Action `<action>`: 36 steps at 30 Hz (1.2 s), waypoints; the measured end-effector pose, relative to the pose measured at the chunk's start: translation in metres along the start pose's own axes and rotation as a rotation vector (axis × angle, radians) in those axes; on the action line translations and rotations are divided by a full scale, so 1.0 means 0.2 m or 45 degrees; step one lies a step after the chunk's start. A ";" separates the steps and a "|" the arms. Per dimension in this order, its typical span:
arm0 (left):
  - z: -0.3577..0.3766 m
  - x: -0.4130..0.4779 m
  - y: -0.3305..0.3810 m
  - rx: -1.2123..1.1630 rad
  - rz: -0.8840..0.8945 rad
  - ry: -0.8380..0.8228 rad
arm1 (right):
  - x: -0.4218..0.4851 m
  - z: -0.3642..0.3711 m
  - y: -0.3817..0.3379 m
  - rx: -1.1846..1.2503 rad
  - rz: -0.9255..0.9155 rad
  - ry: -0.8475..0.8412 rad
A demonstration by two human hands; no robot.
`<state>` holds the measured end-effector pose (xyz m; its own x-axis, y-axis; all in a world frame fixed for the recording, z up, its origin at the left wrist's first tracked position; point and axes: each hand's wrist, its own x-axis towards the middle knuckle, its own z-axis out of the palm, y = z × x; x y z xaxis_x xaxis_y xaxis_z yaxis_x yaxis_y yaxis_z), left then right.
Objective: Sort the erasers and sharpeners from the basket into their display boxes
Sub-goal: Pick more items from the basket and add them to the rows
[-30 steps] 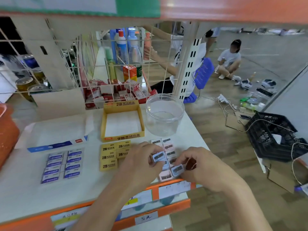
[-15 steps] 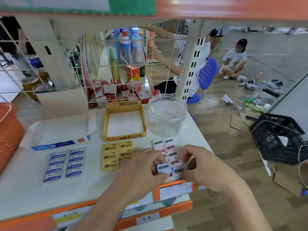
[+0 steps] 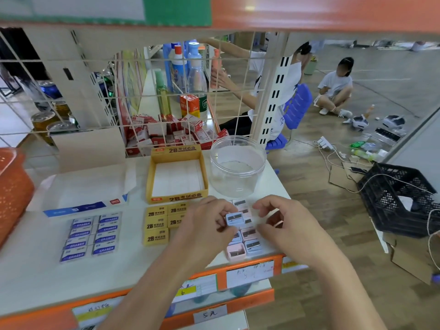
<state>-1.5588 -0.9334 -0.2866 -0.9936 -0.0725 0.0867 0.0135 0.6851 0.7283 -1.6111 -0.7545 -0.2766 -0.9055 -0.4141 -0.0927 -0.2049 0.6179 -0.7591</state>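
Two hands: left hand [image 3: 206, 225] pinches blue sharpener [image 3: 234, 219]; right hand [image 3: 288, 230] curled, grip unclear; clear jar [image 3: 238, 178] behind.

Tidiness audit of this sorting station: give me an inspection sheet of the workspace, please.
Surface: white shelf top.
Job's things: yellow display box empty; yellow erasers before it; blue erasers rowed left, below a white carton; sharpeners in rows; clear jar empty; orange basket far left.
Clutter: nothing seen.
Hands: left hand pinches a blue sharpener; right hand curled beside it, hold unclear.
Cables: corded power strip on floor.
Surroundings: wire grid behind; black crate on floor; people beyond.
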 end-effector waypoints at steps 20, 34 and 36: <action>0.05 0.11 -0.02 0.211 -0.092 -0.001 | 0.25 0.00 0.09 -0.281 -0.062 0.062; 0.06 0.15 -0.03 0.241 -0.082 -0.027 | 0.24 0.03 0.08 -0.409 -0.039 0.137; 0.05 0.14 -0.02 0.209 -0.055 -0.009 | 0.21 0.03 0.05 -0.385 -0.035 0.198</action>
<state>-1.5879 -0.9307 -0.2949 -0.9936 -0.1001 0.0524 -0.0474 0.7905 0.6107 -1.6488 -0.7700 -0.2911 -0.9392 -0.3407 0.0421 -0.3096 0.7877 -0.5326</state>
